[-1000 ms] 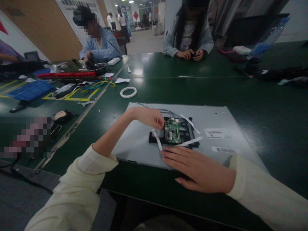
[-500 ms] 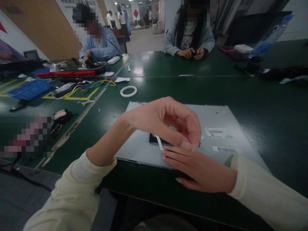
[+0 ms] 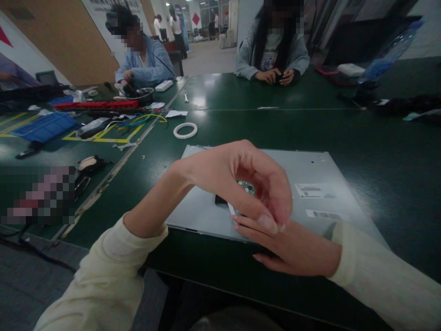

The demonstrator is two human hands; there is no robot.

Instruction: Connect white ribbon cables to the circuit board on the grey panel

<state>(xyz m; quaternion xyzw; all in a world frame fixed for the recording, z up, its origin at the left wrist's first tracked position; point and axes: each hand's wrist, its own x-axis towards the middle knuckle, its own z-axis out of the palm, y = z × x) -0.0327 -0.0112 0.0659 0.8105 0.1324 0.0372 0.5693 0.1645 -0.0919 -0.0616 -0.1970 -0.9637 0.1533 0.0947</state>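
A grey metal panel (image 3: pixel 310 168) lies flat on the dark green table (image 3: pixel 379 151) in front of me. Near its middle sits a black mount with a small green circuit board (image 3: pixel 245 185), mostly hidden behind my left hand (image 3: pixel 241 179). That hand hovers above the board, its fingers curled and its thumb pinched against the fingertips just over my right hand. What the pinch holds is hidden. My right hand (image 3: pixel 296 250) lies flat, fingers stretched out, on the panel's front edge. A white strip (image 3: pixel 231 209) runs from the mount to its fingertips.
A white tape ring (image 3: pixel 185 130) lies beyond the panel at the left. Coloured cables (image 3: pixel 144 119), a blue tray (image 3: pixel 44 128) and a red bar (image 3: pixel 96 105) crowd the left table. Two people sit across; a plastic bottle (image 3: pixel 389 53) and dark items lie far right.
My left hand rose from the board's left edge, swung right toward the camera, and now hangs pinched just above my right hand. The right hand stayed flat in place.
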